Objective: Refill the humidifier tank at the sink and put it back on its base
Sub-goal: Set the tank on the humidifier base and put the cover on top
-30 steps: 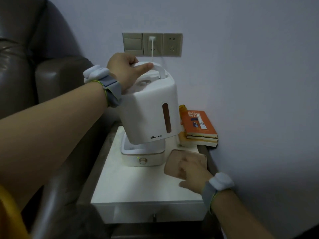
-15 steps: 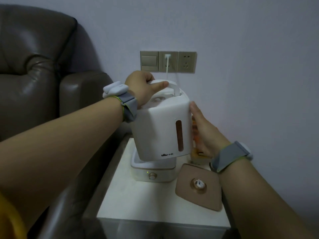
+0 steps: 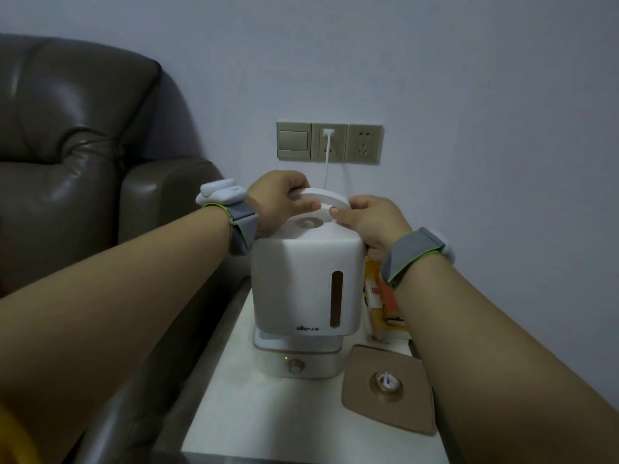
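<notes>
Your white tank [image 3: 306,283] hangs just above its base [image 3: 296,361] on the side table [image 3: 268,420]. Your left hand [image 3: 279,202] curls round the left end of the tank's handle [image 3: 321,197]; your right hand [image 3: 370,221] pinches the right end.

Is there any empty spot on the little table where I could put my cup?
Yes: the table's front left part is bare, bordered by the base behind and the tan lid on the right. The right side is crowded: the lid in front, orange books behind it. The tank is over the base, both hands on its handle.
</notes>
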A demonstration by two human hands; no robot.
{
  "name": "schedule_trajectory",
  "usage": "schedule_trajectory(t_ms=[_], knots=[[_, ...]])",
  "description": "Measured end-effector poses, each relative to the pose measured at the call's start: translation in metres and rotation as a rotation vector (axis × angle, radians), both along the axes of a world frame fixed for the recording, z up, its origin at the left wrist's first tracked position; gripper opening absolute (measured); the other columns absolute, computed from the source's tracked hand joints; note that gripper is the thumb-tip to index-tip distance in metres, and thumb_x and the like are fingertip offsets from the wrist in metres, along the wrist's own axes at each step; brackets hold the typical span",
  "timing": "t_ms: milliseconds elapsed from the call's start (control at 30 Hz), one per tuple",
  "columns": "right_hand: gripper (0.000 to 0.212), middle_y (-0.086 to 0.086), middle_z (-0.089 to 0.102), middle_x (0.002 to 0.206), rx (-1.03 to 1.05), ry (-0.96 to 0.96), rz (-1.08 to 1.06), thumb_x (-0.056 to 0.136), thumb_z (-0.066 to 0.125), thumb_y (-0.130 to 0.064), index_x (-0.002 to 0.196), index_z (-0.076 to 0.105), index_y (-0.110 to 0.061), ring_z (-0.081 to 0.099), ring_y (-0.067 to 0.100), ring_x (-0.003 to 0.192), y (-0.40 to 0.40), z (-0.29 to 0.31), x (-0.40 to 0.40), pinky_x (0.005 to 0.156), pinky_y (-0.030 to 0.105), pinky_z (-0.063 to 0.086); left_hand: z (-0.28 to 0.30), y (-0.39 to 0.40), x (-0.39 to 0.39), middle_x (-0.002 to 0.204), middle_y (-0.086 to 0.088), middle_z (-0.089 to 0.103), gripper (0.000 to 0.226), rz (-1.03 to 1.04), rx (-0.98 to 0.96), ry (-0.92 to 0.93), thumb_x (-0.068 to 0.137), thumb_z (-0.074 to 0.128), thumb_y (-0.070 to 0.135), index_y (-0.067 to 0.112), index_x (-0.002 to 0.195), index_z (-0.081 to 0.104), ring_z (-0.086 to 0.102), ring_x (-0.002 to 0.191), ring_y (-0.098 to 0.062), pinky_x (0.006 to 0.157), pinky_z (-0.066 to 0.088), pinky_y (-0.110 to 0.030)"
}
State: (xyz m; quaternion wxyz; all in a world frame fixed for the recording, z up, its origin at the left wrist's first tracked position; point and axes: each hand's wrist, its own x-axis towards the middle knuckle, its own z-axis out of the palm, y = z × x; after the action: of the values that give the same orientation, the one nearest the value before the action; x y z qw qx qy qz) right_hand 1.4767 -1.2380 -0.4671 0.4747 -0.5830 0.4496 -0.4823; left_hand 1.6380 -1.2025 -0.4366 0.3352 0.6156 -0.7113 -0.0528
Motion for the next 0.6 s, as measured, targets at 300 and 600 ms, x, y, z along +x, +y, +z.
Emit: schedule_trajectory(t_ms=[300,600], knots=[[0.023,0.017,0.073,0.096,0.000,-0.027,-0.101,0.077,0.078,-0.010,0.098,0.071,-0.005,0.070,0.027,0.082,-0.006,-0.006,0.004,0.081,0.045,0.060,-0.032,0.001,0.032,0.101,-0.010,0.068,0.031,0.084,0.247,0.724,0.082,0.074,0.018,0.010,0.111,0.064,0.067,0.087,-0.025,0.076,0.059,-0.036],[0.019,0.012,0.072,0.089,-0.075,-0.009,-0.132,0.076,0.079,-0.014,0.090,0.070,-0.006,0.068,0.023,0.076,-0.011,-0.002,0.011,0.076,0.039,0.059,-0.038,0.000,0.028,0.089,-0.015,0.065,0.013,0.018,0.242,1.071,0.095,0.059,0.018,0.006,0.100,0.064,0.061,0.071,-0.024,0.066,0.057,-0.034]])
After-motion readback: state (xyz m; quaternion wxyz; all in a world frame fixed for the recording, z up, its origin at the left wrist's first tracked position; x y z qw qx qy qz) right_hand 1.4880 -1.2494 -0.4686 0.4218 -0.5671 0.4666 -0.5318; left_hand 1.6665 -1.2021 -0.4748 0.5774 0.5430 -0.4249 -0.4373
